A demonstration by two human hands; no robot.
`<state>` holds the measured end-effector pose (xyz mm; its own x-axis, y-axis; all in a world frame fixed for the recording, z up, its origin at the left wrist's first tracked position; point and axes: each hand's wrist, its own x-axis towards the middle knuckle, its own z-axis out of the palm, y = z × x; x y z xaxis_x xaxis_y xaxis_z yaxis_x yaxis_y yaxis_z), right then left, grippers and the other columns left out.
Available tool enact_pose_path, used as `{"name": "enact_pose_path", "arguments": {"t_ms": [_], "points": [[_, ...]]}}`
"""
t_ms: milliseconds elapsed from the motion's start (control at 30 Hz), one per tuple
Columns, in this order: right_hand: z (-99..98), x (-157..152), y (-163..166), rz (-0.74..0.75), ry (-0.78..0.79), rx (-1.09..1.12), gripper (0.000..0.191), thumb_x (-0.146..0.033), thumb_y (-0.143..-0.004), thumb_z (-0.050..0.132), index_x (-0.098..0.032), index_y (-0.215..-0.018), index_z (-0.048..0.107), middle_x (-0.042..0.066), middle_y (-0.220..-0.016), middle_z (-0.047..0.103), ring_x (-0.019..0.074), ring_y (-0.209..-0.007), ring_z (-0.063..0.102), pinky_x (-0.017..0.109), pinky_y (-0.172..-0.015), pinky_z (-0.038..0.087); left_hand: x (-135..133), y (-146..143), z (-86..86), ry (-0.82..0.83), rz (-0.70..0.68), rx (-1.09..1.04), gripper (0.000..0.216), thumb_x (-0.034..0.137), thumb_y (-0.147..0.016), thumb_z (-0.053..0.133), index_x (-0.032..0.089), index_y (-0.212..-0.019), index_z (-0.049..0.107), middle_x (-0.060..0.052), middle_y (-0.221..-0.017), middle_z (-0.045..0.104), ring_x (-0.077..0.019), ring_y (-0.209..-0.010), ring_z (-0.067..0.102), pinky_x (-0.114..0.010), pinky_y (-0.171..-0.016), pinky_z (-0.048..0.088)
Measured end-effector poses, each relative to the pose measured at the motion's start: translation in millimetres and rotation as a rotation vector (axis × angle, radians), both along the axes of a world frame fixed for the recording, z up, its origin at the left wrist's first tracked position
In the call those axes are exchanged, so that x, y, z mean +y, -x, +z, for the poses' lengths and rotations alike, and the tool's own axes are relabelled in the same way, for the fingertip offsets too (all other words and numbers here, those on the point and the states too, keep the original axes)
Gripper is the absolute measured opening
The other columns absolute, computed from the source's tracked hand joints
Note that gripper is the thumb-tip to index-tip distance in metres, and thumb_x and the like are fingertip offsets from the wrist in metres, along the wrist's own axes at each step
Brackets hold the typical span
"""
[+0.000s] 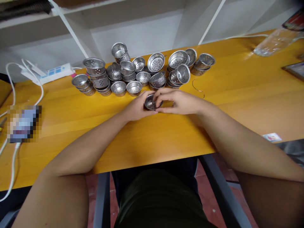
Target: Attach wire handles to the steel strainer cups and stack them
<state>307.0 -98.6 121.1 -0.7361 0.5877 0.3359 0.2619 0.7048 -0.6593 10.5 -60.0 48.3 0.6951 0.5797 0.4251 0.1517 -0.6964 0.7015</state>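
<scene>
A small perforated metal cup stands on the yellow wooden table between my two hands. My left hand curls around its left side, with the thumb along the near edge. From the right, my right hand grips the cup's rim, some fingers reaching over into it and the thumb at the near side. Just behind my hands, more perforated metal cups crowd together, some nested in stacks. Among them are a tilted cup, a small upright cup and a wider cup.
A white power strip lies at the back left, and a phone with white cables lies nearer. A clear plastic bottle rests at the back right. A thin bent wire and a small card are on the right.
</scene>
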Motion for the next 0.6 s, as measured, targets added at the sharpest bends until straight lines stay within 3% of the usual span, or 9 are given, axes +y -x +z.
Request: {"name": "enact_pose_path", "arguments": {"t_ms": [167,333,467,600], "points": [[15.0,-9,2,-0.134,-0.02,0.007,0.028,-0.063,-0.112,0.091,-0.035,-0.109,0.088,0.01,-0.134,0.089,0.0379,-0.125,0.084,0.063,-0.12,0.069,-1,1,-3.5,0.009,0.032,-0.008,0.102,0.065,-0.105,0.103,0.026,-0.184,0.053,-0.024,-0.186,0.069,-0.0473,-0.176,0.072,-0.066,-0.148,0.062],[38.4,-11,-19,-0.28,0.045,-0.184,0.048,-0.078,-0.114,0.079,-0.034,-0.095,0.079,0.007,-0.101,0.084,0.0339,-0.096,0.079,0.056,-0.096,0.069,-4,2,-0.8,0.012,0.072,0.036,0.107,0.04,-0.1,0.103,0.028,-0.189,0.045,-0.024,-0.197,0.06,-0.0486,-0.188,0.061,-0.07,-0.16,0.052],[36.2,5,-43,-0.304,0.129,-0.36,0.047,-0.077,-0.108,0.083,-0.032,-0.097,0.083,0.004,-0.09,0.086,0.0292,-0.081,0.075,0.047,-0.078,0.062,-4,1,0.9,-0.006,0.115,0.034,0.108,0.031,-0.097,0.098,0.027,-0.19,0.042,-0.024,-0.2,0.058,-0.0484,-0.191,0.059,-0.069,-0.161,0.05],[27.7,18,-51,-0.3,0.223,-0.379,0.037,-0.067,-0.1,0.091,-0.03,-0.101,0.086,0.004,-0.092,0.09,0.0284,-0.081,0.079,0.043,-0.075,0.063,-1,0,-1.3,-0.028,0.14,0.025,0.111,0.025,-0.093,0.095,0.027,-0.189,0.04,-0.024,-0.198,0.06,-0.0486,-0.189,0.06,-0.07,-0.162,0.049]]}}
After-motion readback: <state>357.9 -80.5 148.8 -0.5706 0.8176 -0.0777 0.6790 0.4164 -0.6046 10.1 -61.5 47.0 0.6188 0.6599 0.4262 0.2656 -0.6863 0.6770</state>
